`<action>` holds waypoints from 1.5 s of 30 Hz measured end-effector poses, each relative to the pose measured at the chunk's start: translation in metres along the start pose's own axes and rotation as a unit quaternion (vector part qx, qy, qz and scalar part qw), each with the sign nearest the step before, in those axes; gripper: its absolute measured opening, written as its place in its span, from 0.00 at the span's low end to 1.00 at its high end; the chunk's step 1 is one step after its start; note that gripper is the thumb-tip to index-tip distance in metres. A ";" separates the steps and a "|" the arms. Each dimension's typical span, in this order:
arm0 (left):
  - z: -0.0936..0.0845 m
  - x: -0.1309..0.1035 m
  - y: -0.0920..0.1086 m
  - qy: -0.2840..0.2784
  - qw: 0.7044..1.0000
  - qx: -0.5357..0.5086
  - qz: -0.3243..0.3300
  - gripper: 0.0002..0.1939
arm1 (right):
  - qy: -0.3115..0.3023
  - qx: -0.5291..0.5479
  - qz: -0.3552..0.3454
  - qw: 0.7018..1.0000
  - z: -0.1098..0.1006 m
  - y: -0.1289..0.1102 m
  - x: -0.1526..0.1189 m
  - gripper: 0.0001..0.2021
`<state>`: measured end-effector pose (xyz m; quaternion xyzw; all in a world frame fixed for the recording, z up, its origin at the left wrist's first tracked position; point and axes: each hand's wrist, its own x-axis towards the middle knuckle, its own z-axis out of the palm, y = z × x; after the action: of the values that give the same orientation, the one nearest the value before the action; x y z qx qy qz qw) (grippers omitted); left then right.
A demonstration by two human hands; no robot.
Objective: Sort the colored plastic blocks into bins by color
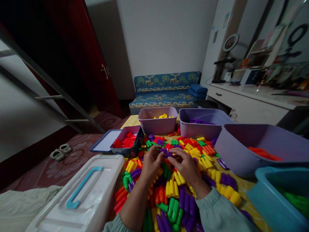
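My left hand (151, 162) and my right hand (185, 163) meet over a wide heap of plastic toy pieces. Between their fingertips is a small purple plastic piece (168, 154), gripped from both sides; whether it is one piece or two joined I cannot tell. Beneath and around my wrists lie bullet-shaped pieces in several colours, many joined side by side: yellow pieces (172, 188), green pieces (173, 208), purple pieces (187, 203) and red-orange pieces (161, 195). My forearms hide part of the heap.
Lilac bins stand behind: one with yellow pieces (158, 126), one with purple (202, 129), one with orange-red (233, 156). A blue tub (262, 190) holds green pieces. At left are a box of red pieces (126, 141) and a white lid with blue handle (98, 187).
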<state>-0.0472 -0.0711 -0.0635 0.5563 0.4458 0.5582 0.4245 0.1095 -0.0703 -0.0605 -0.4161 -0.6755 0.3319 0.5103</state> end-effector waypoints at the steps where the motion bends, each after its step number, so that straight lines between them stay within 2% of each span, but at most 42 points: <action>1: 0.000 0.000 -0.001 -0.001 1.000 -0.008 -0.003 0.15 | 0.000 0.002 -0.001 1.000 0.000 0.000 0.000 0.07; 7: 0.000 0.000 -0.003 -0.004 0.999 -0.035 -0.008 0.17 | 0.002 0.001 0.004 1.000 -0.001 -0.001 -0.002 0.06; 18: 0.000 0.001 -0.006 -0.021 1.000 -0.014 0.014 0.15 | 0.021 -0.002 0.054 0.998 0.002 0.010 -0.001 0.11; 27: 0.000 0.000 -0.001 -0.016 1.000 0.002 0.011 0.13 | 0.031 -0.025 0.038 0.998 0.001 0.006 0.000 0.11; 33: -0.001 0.000 0.002 -0.022 1.000 -0.014 0.001 0.13 | 0.010 -0.029 0.029 0.999 -0.001 0.004 0.000 0.10; 38: -0.001 0.001 0.001 -0.021 0.999 -0.037 0.005 0.14 | 0.018 -0.031 0.024 0.999 -0.001 0.004 0.001 0.11; 42: -0.002 0.001 -0.002 -0.019 0.999 -0.029 0.007 0.15 | 0.006 -0.033 0.026 0.999 -0.001 0.005 0.001 0.11; 45: -0.003 0.001 -0.005 -0.018 1.000 -0.019 0.013 0.15 | 0.019 -0.032 0.025 0.999 0.000 0.005 0.001 0.11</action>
<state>-0.0507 -0.0693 -0.0680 0.5634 0.4201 0.5623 0.4358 0.1105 -0.0674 -0.0641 -0.4551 -0.6655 0.3147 0.5009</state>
